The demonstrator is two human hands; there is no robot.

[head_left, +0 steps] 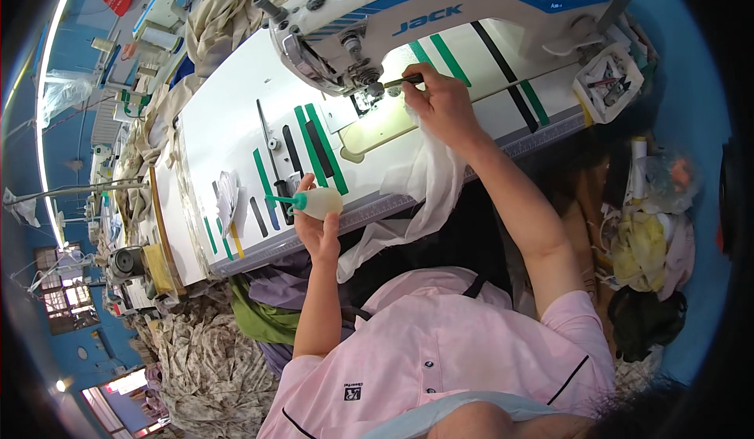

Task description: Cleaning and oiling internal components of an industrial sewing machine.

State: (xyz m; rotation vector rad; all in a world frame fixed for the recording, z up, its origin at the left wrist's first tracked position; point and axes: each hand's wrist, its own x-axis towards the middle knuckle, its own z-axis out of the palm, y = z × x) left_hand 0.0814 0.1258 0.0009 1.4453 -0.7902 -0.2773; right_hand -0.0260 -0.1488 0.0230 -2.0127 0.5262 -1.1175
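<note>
My left hand (pixel 318 236) is wrapped round a small squeeze bottle (pixel 322 202) with a translucent pale body and a green nozzle pointing left. It is above the front edge of the white sewing table (pixel 228 117). Farther right, my right hand (pixel 446 109) pinches a thin dark tool (pixel 402 81); its exact kind is hard to make out. The tool reaches toward the needle area (pixel 369 93) of a white and blue sewing machine (pixel 483 7). A strip of sheer white cloth (pixel 432 176) hangs from below my right hand over the table edge.
Green and black strips (pixel 322 148) are stuck across the tabletop. Scissors (pixel 280 188) and a folded paper (pixel 228 203) lie on the left. A white tray (pixel 609 85) with small tools sits at the right end. Patterned fabric (pixel 212 368) is heaped at the lower left.
</note>
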